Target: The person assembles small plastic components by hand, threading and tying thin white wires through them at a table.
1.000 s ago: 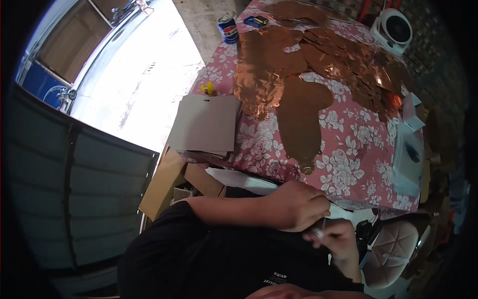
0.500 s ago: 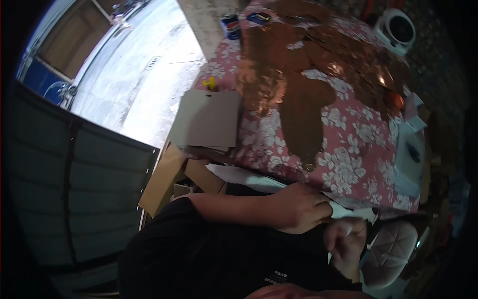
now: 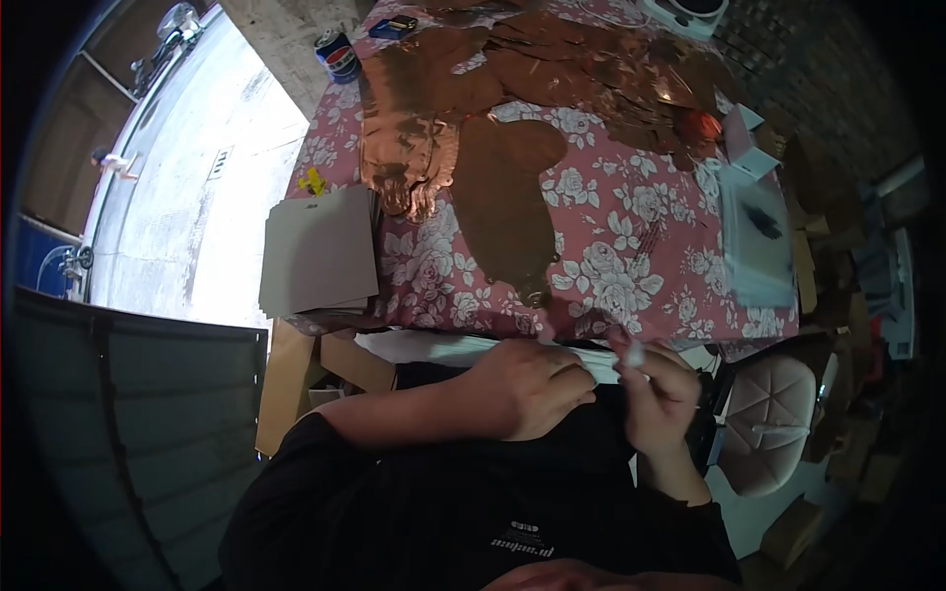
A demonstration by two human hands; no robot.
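Both hands are in front of my black shirt, just short of the table's front edge. My left hand (image 3: 537, 389) is closed with its fingers curled inward, and whatever it may hold is hidden. To its right is my right hand (image 3: 662, 394), raised, with thumb and fingers pinched around a small whitish bit that is too blurred to name. A gap separates the hands. Beyond them, a flat, brown-copper foil piece (image 3: 507, 207) with a rounded outline lies on the flowered pink tablecloth (image 3: 611, 271). More shiny copper foil pieces (image 3: 409, 148) overlap behind it.
A stack of grey cardboard sheets (image 3: 320, 251) lies at the table's left, near a yellow object (image 3: 312, 181) and a Pepsi can (image 3: 337, 56). Clear plastic bags (image 3: 759, 241) and a white box (image 3: 751, 143) are on the right. A padded stool (image 3: 772, 424) stands at the right.
The view has turned, so the table appears farther left. My hands have come up toward the table edge and moved apart, and the right hand's fingers have lifted.
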